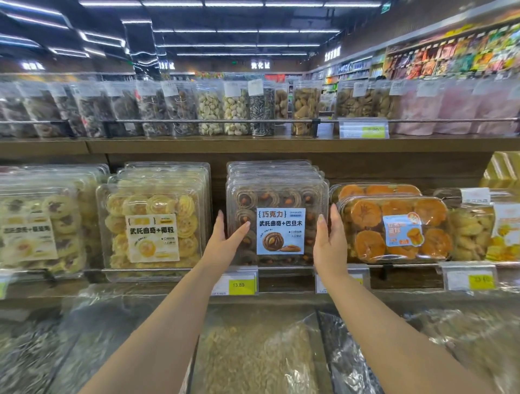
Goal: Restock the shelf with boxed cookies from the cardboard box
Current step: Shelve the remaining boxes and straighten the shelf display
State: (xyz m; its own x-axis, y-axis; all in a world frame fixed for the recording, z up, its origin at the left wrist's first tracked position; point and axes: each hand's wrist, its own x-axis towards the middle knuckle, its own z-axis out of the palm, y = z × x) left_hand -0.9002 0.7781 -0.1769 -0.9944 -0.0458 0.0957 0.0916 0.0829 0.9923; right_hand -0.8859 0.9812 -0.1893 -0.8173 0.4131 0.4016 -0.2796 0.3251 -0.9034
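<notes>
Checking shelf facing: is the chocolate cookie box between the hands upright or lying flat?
Upright: the chocolate cookie box stands on edge, label facing out, between left hand and right hand.

Bright strip lights (233, 4) overhead; glare on plastic bags (92, 303) below. Edges bow and smear, centre sharp.

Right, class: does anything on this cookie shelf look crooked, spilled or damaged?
Nothing stands out. The chocolate cookie box stands upright between left hand and right hand, squarely before its stack; neighbouring boxes sit level.
</notes>
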